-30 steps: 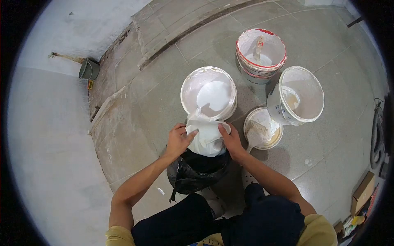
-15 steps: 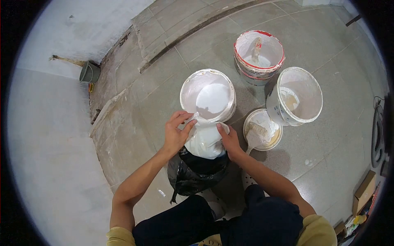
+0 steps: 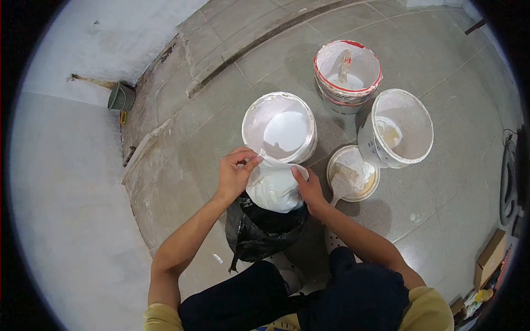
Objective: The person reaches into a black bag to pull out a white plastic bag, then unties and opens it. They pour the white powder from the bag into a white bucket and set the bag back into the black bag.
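Between my hands is a white plastic bag (image 3: 276, 187) with something pale and bulging in it. My left hand (image 3: 236, 172) pinches the bag's upper left edge between thumb and fingers. On the bag's right side, my right hand (image 3: 311, 190) grips the edge with the thumb on top. A black plastic bag (image 3: 259, 234) sits directly below, near my feet, partly covered by the white one. Just beyond my hands stands a white bucket (image 3: 251, 124) with white liquid at its bottom.
A wide brush (image 3: 343, 185) lies on a round paint-smeared lid (image 3: 377, 187) to the right. Behind it stand a tilted white bucket (image 3: 411, 129) and a red-rimmed bucket (image 3: 337, 99) with a handle sticking up inside. A small dark bucket (image 3: 122, 98) is by the left wall.
My left hand has closed from a looser hold into a pinch on the bag's edge and shifted slightly left. My right hand keeps its grip.
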Tool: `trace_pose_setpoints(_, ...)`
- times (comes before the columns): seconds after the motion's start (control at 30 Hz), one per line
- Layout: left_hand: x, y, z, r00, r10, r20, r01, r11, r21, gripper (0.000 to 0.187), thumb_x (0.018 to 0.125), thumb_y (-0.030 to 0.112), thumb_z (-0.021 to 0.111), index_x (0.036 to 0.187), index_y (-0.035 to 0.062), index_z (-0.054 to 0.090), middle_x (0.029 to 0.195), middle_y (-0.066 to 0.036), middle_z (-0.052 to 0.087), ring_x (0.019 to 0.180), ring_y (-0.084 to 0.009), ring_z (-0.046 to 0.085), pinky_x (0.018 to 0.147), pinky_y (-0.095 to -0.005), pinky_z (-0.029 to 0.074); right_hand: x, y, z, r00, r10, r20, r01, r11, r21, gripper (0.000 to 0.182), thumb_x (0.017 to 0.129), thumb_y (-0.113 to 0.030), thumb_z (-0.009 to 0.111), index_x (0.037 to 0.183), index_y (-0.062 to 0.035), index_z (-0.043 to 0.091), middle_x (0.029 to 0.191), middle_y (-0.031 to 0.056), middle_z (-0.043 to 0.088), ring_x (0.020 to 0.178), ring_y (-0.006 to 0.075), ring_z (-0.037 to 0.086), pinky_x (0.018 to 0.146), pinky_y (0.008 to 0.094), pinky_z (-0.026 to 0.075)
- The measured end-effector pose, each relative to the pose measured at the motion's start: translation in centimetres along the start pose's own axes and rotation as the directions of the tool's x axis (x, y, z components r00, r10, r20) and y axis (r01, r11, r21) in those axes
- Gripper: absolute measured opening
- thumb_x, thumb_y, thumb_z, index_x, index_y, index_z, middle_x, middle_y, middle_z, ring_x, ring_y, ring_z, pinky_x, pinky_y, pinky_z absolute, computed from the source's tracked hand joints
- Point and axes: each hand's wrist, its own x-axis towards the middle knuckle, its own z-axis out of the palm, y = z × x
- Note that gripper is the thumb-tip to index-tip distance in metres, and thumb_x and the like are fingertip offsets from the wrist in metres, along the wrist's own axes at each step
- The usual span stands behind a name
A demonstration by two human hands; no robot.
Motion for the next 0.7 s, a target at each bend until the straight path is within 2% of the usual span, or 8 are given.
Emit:
trace_pose_setpoints(0.1,-0.6,0.0,0.0,1.0,0.003,0.004,-0.003,1.0,-0.017,0.009,0.081,0.002,0.074,0.088,-0.0021,0.071,0.091,-0.007,0.067,0.081,-0.0118,0.058,0.072,-0.0244,0.045,0.2,1.0,-0.4,0.997,-0.072,-0.004,0.072,0.995,-0.065,0.065,0.089,-0.045,0.067,0.128,0.0051,0.053,0.118,0.0191,0.063,0.109,0.0256,0.059,0.095,0.0362,0.044)
trace_pose_setpoints(0.23,-1.8,1.2,0.2,0.998,0.056,0.008,-0.056,0.997,-0.059,0.009,0.081,0.001,0.073,0.089,-0.0028,0.071,0.094,-0.008,0.068,0.087,-0.0152,0.061,0.08,-0.0262,0.046,-0.5,0.2,-1.2,0.996,-0.087,0.001,0.086,0.983,-0.16,0.064,0.088,-0.043,0.068,0.128,0.0048,0.053,0.118,0.0205,0.063,0.108,0.0269,0.061,0.094,0.0363,0.045)
trace_pose_setpoints(0.4,-2.7,0.2,0.5,0.996,0.059,-0.062,-0.062,0.997,-0.048,0.009,0.082,0.001,0.073,0.089,-0.0035,0.071,0.094,-0.01,0.068,0.088,-0.0165,0.061,0.081,-0.0271,0.047,0.1,1.5,-1.9,0.973,-0.231,0.029,0.23,0.939,-0.255,0.063,0.088,-0.039,0.068,0.13,0.0054,0.052,0.116,0.0234,0.064,0.105,0.0285,0.063,0.091,0.0361,0.047)
trace_pose_setpoints(0.53,-2.4,0.4,0.5,0.993,-0.008,-0.115,0.002,0.999,-0.055,0.009,0.082,0.002,0.072,0.089,-0.0042,0.071,0.095,-0.01,0.068,0.086,-0.0169,0.062,0.08,-0.0274,0.047,-0.9,1.7,-1.6,0.976,-0.218,0.023,0.216,0.937,-0.273,0.059,0.09,-0.035,0.066,0.132,0.0033,0.052,0.119,0.0238,0.063,0.106,0.0296,0.063,0.091,0.0364,0.047)
trace_pose_setpoints(0.57,-2.5,0.3,0.5,0.994,-0.008,-0.113,0.002,0.998,-0.057,0.009,0.082,0.002,0.072,0.089,-0.0042,0.071,0.095,-0.01,0.068,0.086,-0.0169,0.062,0.08,-0.0274,0.047,-1.3,1.9,-1.5,0.963,-0.269,0.014,0.262,0.924,-0.279,0.054,0.092,-0.031,0.064,0.133,0.0013,0.052,0.12,0.0236,0.062,0.107,0.0303,0.063,0.091,0.0363,0.047)
trace_pose_setpoints(0.67,-3.0,-0.3,0.4,0.994,0.023,-0.103,-0.03,0.997,-0.068,0.011,0.085,0.004,0.071,0.092,-0.0043,0.069,0.091,-0.008,0.067,0.085,-0.0137,0.061,0.079,-0.0258,0.047,-1.8,2.3,-1.7,0.941,-0.337,0.031,0.332,0.9,-0.282,0.046,0.095,-0.024,0.06,0.134,-0.0025,0.053,0.123,0.0225,0.06,0.109,0.0313,0.061,0.091,0.036,0.047)
trace_pose_setpoints(0.7,-3.2,-0.6,0.4,0.996,-0.037,-0.087,0.026,0.993,-0.118,0.01,0.088,0.005,0.069,0.093,-0.0031,0.068,0.092,-0.005,0.066,0.085,-0.0112,0.058,0.077,-0.0246,0.046,-1.9,2.4,-1.8,0.933,-0.356,0.058,0.358,0.892,-0.276,0.042,0.096,-0.021,0.057,0.134,-0.0043,0.054,0.125,0.0215,0.058,0.11,0.0316,0.06,0.091,0.0359,0.047)
